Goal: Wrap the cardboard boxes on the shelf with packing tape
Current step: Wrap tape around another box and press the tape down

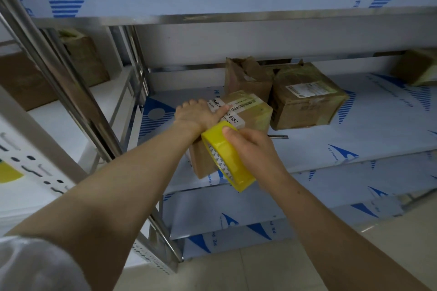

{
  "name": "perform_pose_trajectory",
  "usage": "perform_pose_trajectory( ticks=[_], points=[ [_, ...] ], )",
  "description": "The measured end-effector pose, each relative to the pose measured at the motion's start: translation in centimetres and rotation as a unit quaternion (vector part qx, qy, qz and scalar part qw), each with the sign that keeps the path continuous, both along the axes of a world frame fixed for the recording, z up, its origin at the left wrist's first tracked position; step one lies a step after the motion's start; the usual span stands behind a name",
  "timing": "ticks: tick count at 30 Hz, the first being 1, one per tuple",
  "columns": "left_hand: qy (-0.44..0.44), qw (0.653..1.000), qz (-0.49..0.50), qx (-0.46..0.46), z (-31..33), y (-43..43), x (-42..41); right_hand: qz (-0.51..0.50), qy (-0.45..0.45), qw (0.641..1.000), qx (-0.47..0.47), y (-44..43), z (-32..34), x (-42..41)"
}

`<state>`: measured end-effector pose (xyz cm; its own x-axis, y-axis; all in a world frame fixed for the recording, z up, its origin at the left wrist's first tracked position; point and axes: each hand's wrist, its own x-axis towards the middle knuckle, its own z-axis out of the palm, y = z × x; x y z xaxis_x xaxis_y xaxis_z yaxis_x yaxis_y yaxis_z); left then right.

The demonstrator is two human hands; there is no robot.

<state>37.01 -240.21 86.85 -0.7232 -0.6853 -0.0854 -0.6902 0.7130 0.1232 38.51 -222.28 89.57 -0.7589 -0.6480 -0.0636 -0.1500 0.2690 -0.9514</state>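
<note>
Yellow packing-tape roll, gripped in our right hand, meets the near side of the brown cardboard box our left hand clasps on the shelf.

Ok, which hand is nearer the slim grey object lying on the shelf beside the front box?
Right. The right hand, gripping the yellow tape roll, is just left of the slim grey object; the left hand grips the labelled cardboard box from above, farther left.
</note>
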Motion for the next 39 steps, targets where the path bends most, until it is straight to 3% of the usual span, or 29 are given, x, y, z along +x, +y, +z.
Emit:
perform_pose_trajectory(
  ticks=[3, 6, 11, 13, 17, 19, 22, 24, 27, 29, 31, 33, 36, 39],
  points=[
    [-0.031, 0.999, 0.005, -0.022, 0.0, 0.3, -0.3, 0.0, -0.002, 1.0, -0.001, 0.4, -0.2, -0.2],
    [-0.018, 1.0, -0.002, 0.018, -0.3, 0.5, -0.1, 0.003, -0.003, 1.0, -0.006, 0.3, -0.6, -0.4],
    [-0.013, 1.0, -0.026, -0.007, 0.7, -0.6, -0.3, -0.006, -0.01, 1.0, -0.011, 0.3, -1.2, -0.5],
    [-0.005, 0.999, 0.008, 0.036, 0.6, -2.1, -0.3, -0.009, -0.013, 1.0, -0.013, 0.4, -1.6, -0.7],
    [0.041, 0.998, 0.04, 0.009, 0.1, -3.2, -0.7, -0.02, -0.023, 0.999, -0.043, 0.0, -2.2, -1.1],
    [0.046, 0.997, 0.02, 0.053, 0.6, -3.8, -0.6, -0.016, -0.019, 0.998, -0.051, -0.1, -2.3, -1.1],
    [0.061, 0.964, 0.041, 0.255, 0.8, -5.5, 1.0, -0.017, -0.011, 0.999, -0.049, 0.2, -2.9, -1.1],
    [0.089, 0.953, 0.047, 0.287, 0.0, -5.9, 2.3, -0.014, -0.008, 0.998, -0.055, 0.3, -3.1, -1.0],
    [0.056, 0.965, 0.04, 0.252, 0.2, -5.9, 1.7, -0.011, 0.006, 0.997, -0.07, 0.0, -2.8, -0.9],
    [0.005, 0.992, 0.015, 0.123, 0.6, -5.4, 1.2, -0.008, -0.001, 0.998, -0.069, -0.1, -2.7, -1.0],
    [0.04, 0.999, 0.001, 0.018, 0.3, -4.3, 1.1, -0.008, -0.004, 0.998, -0.059, 0.0, -2.8, -1.2],
    [0.062, 0.997, 0.005, 0.047, 0.0, -3.1, 1.2, -0.012, 0.0, 0.999, -0.051, 0.1, -2.8, -1.2],
    [-0.008, 0.994, 0.041, 0.104, 0.8, -1.4, 1.1, -0.01, -0.012, 0.998, -0.053, 0.3, -2.9, -1.1],
    [0.005, 0.999, 0.044, 0.017, 0.1, -0.4, 1.2, -0.01, -0.025, 0.999, -0.039, 0.3, -2.8, -1.1]
  ],
)
